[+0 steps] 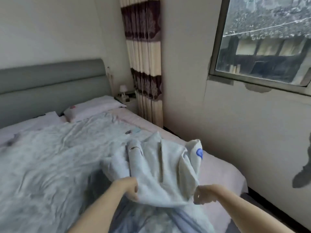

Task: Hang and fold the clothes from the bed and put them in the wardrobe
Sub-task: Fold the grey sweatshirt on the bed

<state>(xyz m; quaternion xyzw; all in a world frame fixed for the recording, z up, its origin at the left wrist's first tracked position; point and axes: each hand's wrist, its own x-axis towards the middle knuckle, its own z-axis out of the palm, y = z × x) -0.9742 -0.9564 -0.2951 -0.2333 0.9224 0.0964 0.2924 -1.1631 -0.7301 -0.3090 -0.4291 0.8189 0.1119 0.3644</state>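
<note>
You hold a pale grey top [161, 167] with a blue patch up over the near side of the bed [222, 172]. Your left hand [129, 189] pinches one edge of it, and your right hand [202, 194] pinches the other edge. The far part of the top is bunched up and twisted, so if you fold it now it may come out lumpy. It hangs close to the rumpled quilt [50, 157], so a sleeve could catch there and drag. Each grip is small, so a quick shake might make one edge slip out. I cannot see the wardrobe from here.
</note>
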